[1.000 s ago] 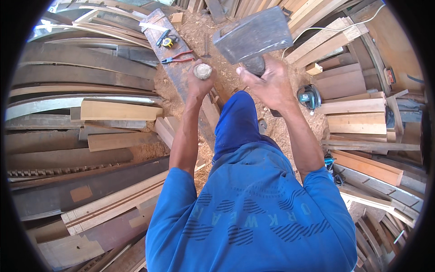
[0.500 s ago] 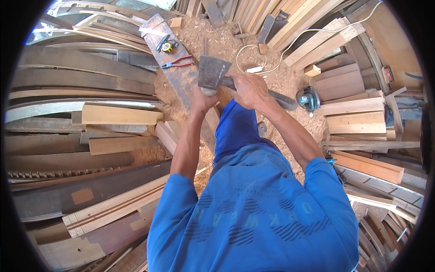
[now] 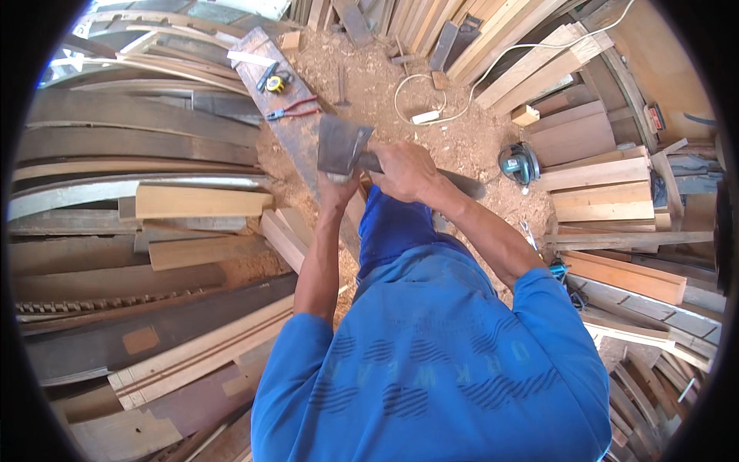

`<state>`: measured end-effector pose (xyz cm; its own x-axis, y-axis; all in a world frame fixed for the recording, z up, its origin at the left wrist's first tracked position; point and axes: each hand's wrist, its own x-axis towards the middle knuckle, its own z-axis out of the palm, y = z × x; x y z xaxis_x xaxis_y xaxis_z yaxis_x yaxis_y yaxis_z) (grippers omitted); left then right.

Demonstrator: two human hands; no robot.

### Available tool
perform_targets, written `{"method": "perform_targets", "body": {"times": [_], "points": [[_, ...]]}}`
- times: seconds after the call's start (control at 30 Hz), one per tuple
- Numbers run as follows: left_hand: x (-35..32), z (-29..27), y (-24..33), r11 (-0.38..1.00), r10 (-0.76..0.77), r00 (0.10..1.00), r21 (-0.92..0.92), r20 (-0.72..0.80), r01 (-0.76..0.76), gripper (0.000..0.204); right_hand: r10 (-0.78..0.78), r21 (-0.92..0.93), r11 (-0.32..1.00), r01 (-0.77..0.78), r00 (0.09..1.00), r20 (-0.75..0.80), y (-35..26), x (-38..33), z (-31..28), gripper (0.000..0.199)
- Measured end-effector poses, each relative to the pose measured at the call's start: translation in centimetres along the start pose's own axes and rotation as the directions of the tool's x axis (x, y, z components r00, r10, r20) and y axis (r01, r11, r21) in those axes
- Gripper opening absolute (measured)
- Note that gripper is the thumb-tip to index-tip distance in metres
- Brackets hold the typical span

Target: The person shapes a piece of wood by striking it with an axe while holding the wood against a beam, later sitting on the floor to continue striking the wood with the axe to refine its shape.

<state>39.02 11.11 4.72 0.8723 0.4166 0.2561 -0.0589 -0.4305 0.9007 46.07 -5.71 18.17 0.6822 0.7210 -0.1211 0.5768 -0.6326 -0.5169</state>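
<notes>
Head view, looking down over a blue shirt (image 3: 439, 362).

Right hand (image 3: 404, 171), centre frame just above middle: grip closed tight round the dark handle (image 3: 462, 185) of a hatchet, close up under the head. A choked-up hold like this likely trades swing for control, suiting short chopping or trimming strokes.

Hatchet head (image 3: 341, 145): broad, flat, grey steel, dull and worn, roughly rectangular, its flat face turned up to the camera. It sits just left of the right hand, low over the work. The handle runs off to the right under the hand and wrist.

Left hand (image 3: 336, 190): directly below the hatchet head, fingers curled shut on something small. The head hides most of it; cannot tell what the piece is. The hand seems to steady the piece under the blade, which puts fingers very near the edge.

Plank (image 3: 289, 127): long, dark, runs from upper left down towards the hands, apparently serving as the chopping surface. On its upper end lie a yellow tape measure (image 3: 275, 82) and red-handled pliers (image 3: 292, 112), well apart from the hands, presumably parked out of the way.

Floor (image 3: 462, 131): sawdust. A green grinder (image 3: 519, 162) lies right of the hands, a white cord (image 3: 423, 96) above them. Stacked boards (image 3: 204, 202) sit on both sides.
</notes>
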Motion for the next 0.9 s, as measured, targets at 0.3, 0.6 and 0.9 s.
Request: {"method": "perform_targets", "body": {"times": [0.3, 0.6, 0.9], "points": [[6.4, 0.7, 4.4, 0.988, -0.061, 0.981, -0.148, -0.183, 0.033, 0.023, 0.109, 0.485, 0.874, 0.029, 0.961, -0.253, -0.4, -1.3, -5.8, 0.04], [7.4, 1.1, 3.8, 0.993, -0.09, 0.996, -0.077, -0.01, 0.089, 0.018, 0.225, 0.589, 0.807, 0.051, 0.895, -0.386, -0.4, -3.0, -9.8, 0.036], [4.3, -1.3, -0.6, 0.993, -0.122, 0.99, 0.005, 0.076, 0.122, 0.023, 0.162, 0.392, 0.92, -0.017, 0.927, -0.339, -1.0, -0.8, -5.3, 0.031]]}}
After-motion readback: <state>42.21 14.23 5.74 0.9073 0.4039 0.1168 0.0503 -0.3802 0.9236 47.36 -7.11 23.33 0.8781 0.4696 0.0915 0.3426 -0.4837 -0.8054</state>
